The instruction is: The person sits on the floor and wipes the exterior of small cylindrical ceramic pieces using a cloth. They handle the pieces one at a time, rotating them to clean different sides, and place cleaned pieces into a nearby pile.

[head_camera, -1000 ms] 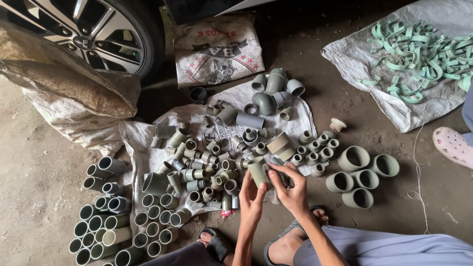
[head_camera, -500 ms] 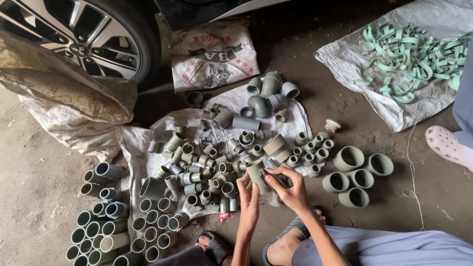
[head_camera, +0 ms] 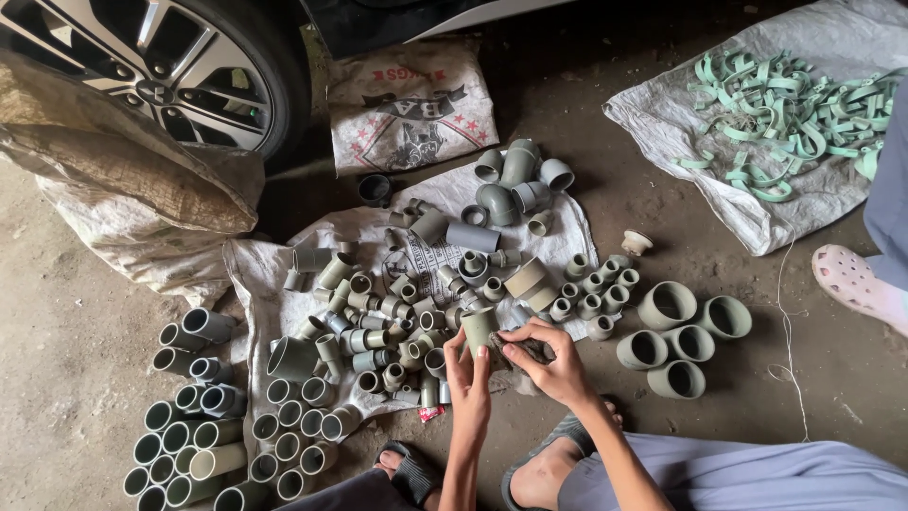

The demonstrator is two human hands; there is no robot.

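Observation:
My left hand (head_camera: 470,381) holds a short grey-green pipe fitting (head_camera: 479,325) upright by its lower end, just above the near edge of a white woven sack (head_camera: 257,276) spread on the ground. My right hand (head_camera: 549,358) is beside it, fingers curled over a small dark piece that I cannot make out, its fingertips touching the fitting's side. Several loose grey pipe couplings and elbows (head_camera: 397,303) lie scattered on the sack just beyond both hands.
Upright grey couplings (head_camera: 203,426) stand in rows at lower left. Wide sockets (head_camera: 676,331) sit to the right. Pale green clips (head_camera: 790,109) lie on another sack at upper right. A car wheel (head_camera: 161,57) and brown sack (head_camera: 123,170) are upper left. Another person's sandalled foot (head_camera: 856,284) is at right.
The camera has dipped slightly and my hands sit a little lower in view. The left hand still holds the fitting; the right hand's fingers have shifted against it.

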